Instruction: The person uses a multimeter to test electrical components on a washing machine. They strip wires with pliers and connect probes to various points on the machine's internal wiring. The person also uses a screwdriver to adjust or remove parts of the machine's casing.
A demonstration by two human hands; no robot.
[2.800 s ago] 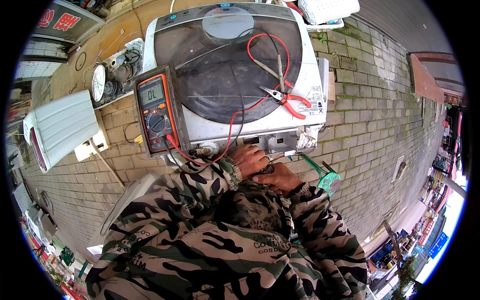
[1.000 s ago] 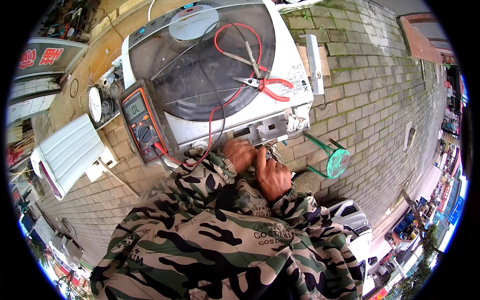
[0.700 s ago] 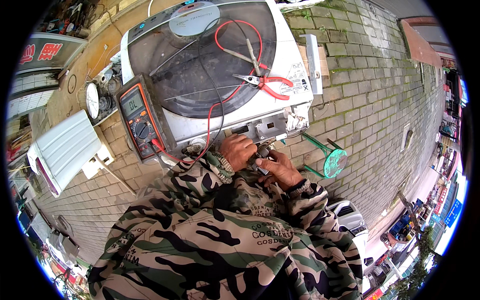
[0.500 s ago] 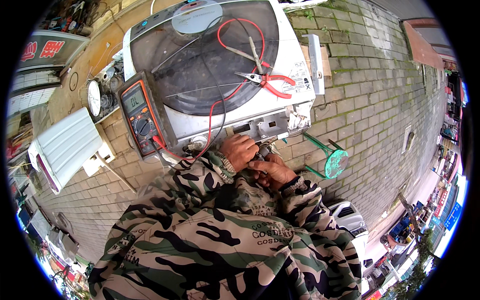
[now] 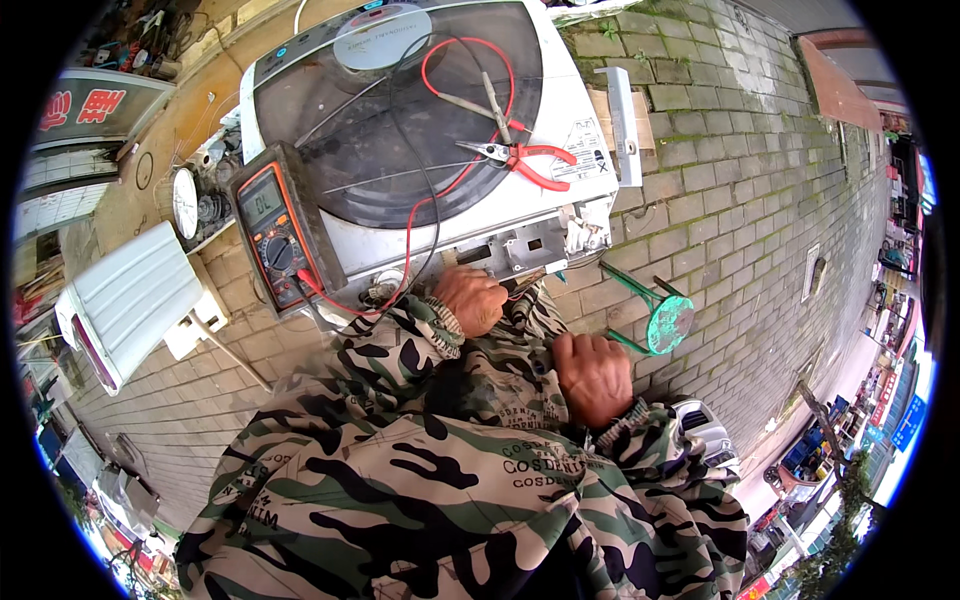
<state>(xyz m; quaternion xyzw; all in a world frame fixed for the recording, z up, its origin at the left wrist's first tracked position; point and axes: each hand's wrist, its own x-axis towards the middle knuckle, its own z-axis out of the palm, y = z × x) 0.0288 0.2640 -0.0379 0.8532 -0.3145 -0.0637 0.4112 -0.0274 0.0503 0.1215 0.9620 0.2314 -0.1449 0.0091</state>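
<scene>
A white top-loading washing machine point(image 5: 350, 238) stands before me, the compartment point(image 5: 520, 252) along its near edge exposed. My left hand point(image 5: 470, 300) is curled just below that compartment, its back upward; whatever its fingers grip is hidden. Over my camouflage clothing, apart from the machine, my right hand point(image 5: 595, 378) is closed with knuckles up, and I cannot make out what it holds. Red-handled pliers point(image 5: 520, 160) lie with jaws apart on the dark lid point(image 5: 370, 150). An orange and black multimeter point(image 5: 277, 235) rests at the machine's left corner, its red and black test leads point(image 5: 425, 200) running over the lid.
To the right is a small green stool point(image 5: 668, 322) on the brick paving point(image 5: 745, 240). A white metal strip point(image 5: 625, 128) stands beside the machine's right side. A white ribbed panel-like box point(image 5: 130, 300) sits at left, near a used motor-like part point(image 5: 190, 203).
My right hand has parted from the left and moved right and toward me. The left hand stays near the compartment. The whole view has shifted slightly.
</scene>
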